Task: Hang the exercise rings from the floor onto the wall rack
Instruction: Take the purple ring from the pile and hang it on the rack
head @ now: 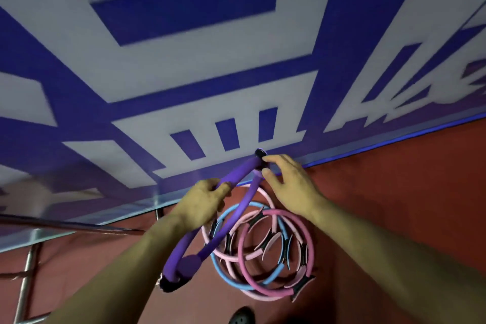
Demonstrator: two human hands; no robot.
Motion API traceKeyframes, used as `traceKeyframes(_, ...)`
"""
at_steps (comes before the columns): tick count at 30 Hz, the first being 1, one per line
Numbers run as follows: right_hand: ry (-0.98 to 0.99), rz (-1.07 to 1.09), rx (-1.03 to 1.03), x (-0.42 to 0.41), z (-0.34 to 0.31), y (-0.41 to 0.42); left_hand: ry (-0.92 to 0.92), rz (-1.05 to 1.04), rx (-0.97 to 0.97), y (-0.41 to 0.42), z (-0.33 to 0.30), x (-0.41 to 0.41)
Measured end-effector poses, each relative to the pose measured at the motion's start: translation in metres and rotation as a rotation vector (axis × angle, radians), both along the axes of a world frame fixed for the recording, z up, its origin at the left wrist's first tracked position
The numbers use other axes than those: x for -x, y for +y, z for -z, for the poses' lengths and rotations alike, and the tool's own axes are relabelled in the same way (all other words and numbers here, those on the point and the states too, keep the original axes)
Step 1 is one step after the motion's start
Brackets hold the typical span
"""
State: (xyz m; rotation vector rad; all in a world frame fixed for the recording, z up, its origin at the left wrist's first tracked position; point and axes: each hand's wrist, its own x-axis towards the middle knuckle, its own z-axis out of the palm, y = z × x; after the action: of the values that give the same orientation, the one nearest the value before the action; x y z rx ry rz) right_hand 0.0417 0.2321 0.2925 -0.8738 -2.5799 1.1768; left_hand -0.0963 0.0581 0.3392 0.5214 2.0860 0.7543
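I hold a purple exercise ring point(238, 175) up against the red wall, tilted edge-on to me. My left hand point(203, 198) grips its rim near the upper part. My right hand point(292, 181) pinches the ring's top by the black peg of the wall rack point(261, 153). Below that peg hang several rings, overlapping each other: a blue ring point(223, 267), a dark pink ring point(306, 234) and pale pink rings point(263, 194). Whether the purple ring rests on the peg I cannot tell.
A blue and white patterned panel point(184, 73) fills the upper view above the red wall point(394, 192). A steel rail frame point(29, 265) stands at the lower left. A dark object point(242, 315) shows at the bottom edge.
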Motion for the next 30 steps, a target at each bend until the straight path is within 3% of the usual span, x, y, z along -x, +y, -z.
traceKeyframes(9, 0.052, -0.229, -0.066, 0.036, -0.216, -0.045, 0.116, 0.154, 0.077, -0.033, -0.210, 0.009)
traceKeyframes(14, 0.074, -0.363, -0.122, 0.041, -0.331, -0.070, 0.297, 0.137, 0.002, -0.077, -0.319, 0.009)
traceKeyframes(18, 0.110, -0.464, -0.158, 0.044, -0.417, -0.107, 0.494, 0.130, 0.051, -0.123, -0.400, 0.005)
traceKeyframes(23, 0.136, -0.551, -0.228, 0.046, -0.494, -0.169, 0.601, 0.082, 0.037, -0.196, -0.484, -0.006)
traceKeyframes(30, 0.271, -0.632, -0.334, 0.044, -0.561, -0.283, 0.748, -0.051, -0.093, -0.316, -0.552, -0.029)
